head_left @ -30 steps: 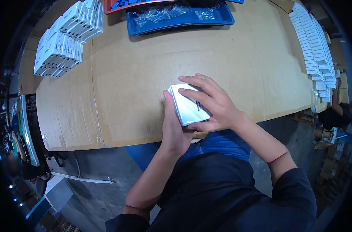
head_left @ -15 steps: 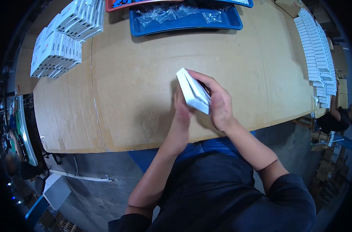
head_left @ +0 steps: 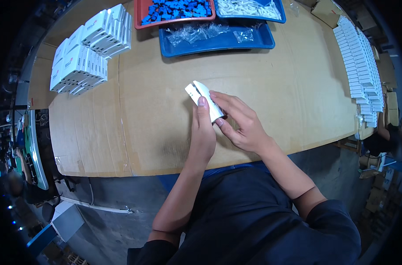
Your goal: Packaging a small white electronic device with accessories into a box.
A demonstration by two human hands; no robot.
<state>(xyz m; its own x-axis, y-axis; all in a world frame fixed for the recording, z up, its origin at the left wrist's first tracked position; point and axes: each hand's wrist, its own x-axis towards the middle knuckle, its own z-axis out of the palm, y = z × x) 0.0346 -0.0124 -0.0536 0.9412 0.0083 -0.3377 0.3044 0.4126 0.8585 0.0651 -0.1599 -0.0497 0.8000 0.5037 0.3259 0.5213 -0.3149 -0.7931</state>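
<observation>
A small flat white box (head_left: 202, 98) is held edge-on above the cardboard-covered table (head_left: 148, 119), near its middle. My left hand (head_left: 203, 132) grips it from below, thumb pressed along its near side. My right hand (head_left: 239, 121) holds its right end, fingers laid along the box. One end of the box points up and to the left, with small flaps showing there.
Stacks of white boxes (head_left: 86, 48) stand at the far left. A red tray of blue parts (head_left: 176, 9), a blue tray of clear bags (head_left: 216, 35) and a blue tray of white parts (head_left: 249, 8) line the far edge. Rows of white boxes (head_left: 360, 66) run along the right.
The box has been turned from lying flat under both hands to standing edge-on and lifted farther from me. Both hands moved up the table with it.
</observation>
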